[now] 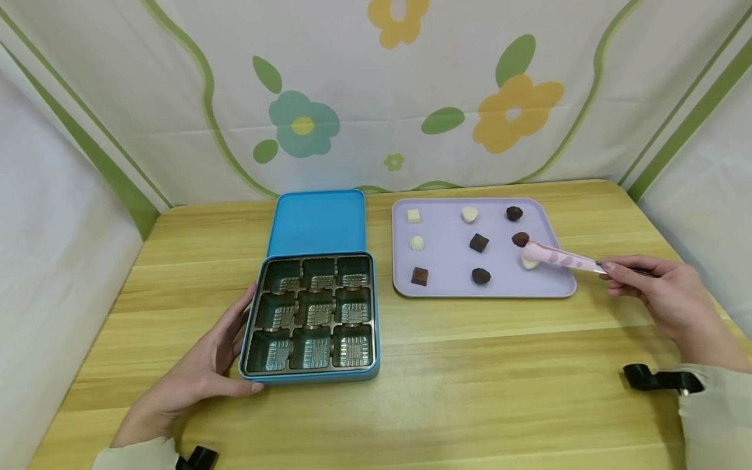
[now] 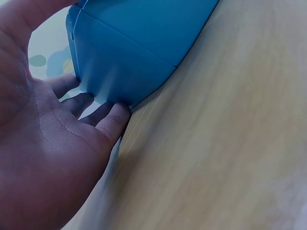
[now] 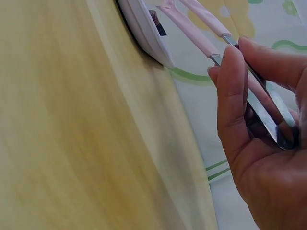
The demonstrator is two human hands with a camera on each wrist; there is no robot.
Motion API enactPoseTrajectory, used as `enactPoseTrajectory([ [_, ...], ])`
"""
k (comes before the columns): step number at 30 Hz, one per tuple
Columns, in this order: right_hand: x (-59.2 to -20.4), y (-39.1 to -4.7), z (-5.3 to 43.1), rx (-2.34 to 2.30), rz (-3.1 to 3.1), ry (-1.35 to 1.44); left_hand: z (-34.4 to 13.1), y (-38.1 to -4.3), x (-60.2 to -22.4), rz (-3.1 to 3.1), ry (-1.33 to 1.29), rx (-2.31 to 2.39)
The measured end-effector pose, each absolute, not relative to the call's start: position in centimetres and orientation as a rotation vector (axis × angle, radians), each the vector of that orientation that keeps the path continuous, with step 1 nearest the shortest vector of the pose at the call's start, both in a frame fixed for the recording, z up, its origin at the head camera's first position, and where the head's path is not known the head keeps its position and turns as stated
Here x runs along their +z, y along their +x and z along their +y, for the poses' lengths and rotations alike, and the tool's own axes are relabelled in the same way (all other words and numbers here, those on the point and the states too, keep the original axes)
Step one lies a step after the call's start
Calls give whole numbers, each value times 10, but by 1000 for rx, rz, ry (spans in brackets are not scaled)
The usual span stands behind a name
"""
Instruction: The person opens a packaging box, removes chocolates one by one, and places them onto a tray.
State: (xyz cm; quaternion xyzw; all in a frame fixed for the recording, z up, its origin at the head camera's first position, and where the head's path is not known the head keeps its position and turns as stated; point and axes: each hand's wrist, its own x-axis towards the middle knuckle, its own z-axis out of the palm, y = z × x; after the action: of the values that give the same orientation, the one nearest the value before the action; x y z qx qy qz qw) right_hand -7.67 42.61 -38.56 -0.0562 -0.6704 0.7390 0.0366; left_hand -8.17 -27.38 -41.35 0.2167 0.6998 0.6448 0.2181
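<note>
My right hand [image 1: 664,287] holds a pair of metal tongs [image 3: 261,105] with pink-sleeved arms, pinched between thumb and fingers. Their tips meet a dark brown chocolate [image 1: 520,239] at the right side of the lilac tray [image 1: 446,287]; whether it is lifted cannot be told. Below it a white chocolate [image 1: 530,263] is partly covered by the tongs. My left hand [image 1: 200,369] rests against the left side of a blue tin [image 1: 352,375], fingertips on its wall and thumb by the front corner. The tin's brown insert [image 1: 296,326] has several empty compartments.
Several other chocolates, among them a dark square [image 1: 478,243] and a white cube [image 1: 414,216], lie spread over the tray. A blue lid [image 1: 320,222] lies behind the tin. A flowered cloth [image 1: 376,130] hangs behind the wooden table [image 1: 470,391].
</note>
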Motion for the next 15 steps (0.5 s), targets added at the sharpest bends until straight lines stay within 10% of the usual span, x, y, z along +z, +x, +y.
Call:
enactPoseTrajectory([
  [15, -384, -71, 439, 2285, -2181, -192, -273, -82, -415, 1935, 604, 1789],
])
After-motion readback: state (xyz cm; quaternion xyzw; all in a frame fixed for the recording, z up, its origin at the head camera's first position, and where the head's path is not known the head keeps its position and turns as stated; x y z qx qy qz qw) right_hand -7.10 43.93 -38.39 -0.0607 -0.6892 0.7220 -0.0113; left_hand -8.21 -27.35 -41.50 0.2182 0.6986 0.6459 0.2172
